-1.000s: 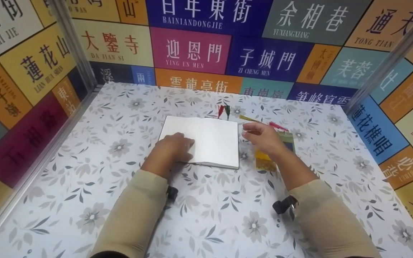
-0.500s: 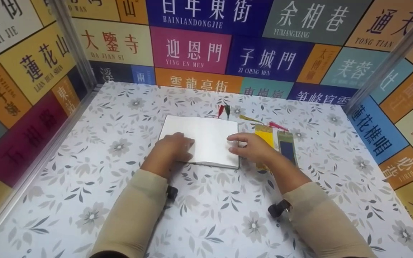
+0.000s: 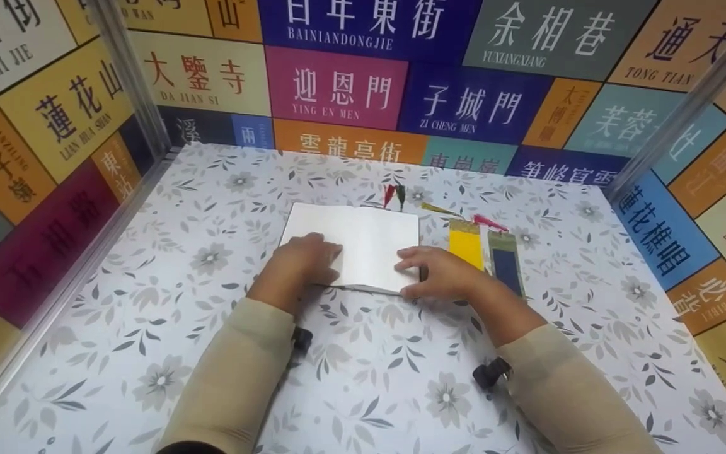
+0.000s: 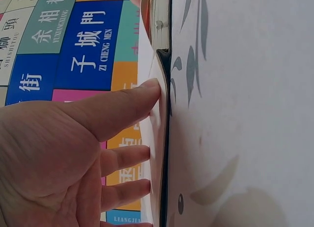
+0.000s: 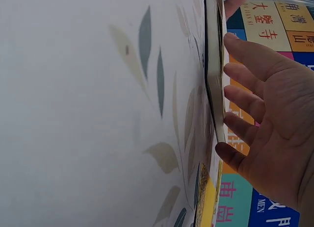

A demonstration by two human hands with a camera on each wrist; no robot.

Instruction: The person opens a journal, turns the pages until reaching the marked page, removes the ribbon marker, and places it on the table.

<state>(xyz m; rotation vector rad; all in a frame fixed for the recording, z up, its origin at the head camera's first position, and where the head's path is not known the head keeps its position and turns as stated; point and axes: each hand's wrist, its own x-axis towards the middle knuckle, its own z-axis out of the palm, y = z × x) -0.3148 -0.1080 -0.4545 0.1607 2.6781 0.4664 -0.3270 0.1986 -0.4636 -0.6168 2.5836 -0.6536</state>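
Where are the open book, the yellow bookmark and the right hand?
Open book (image 3: 374, 246): head view, on the white page near the middle.
Yellow bookmark (image 3: 465, 243): head view, on its yellow panel.
Right hand (image 3: 442, 272): head view, on its back.

Colourful sign-covered walls (image 3: 331, 94), floral tabletop (image 3: 363, 378)

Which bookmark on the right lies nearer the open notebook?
The yellow bookmark, lying between the notebook and the dark blue bookmark, which is farther right.

The book pages (image 3: 379, 246) look smooth, matt paper.
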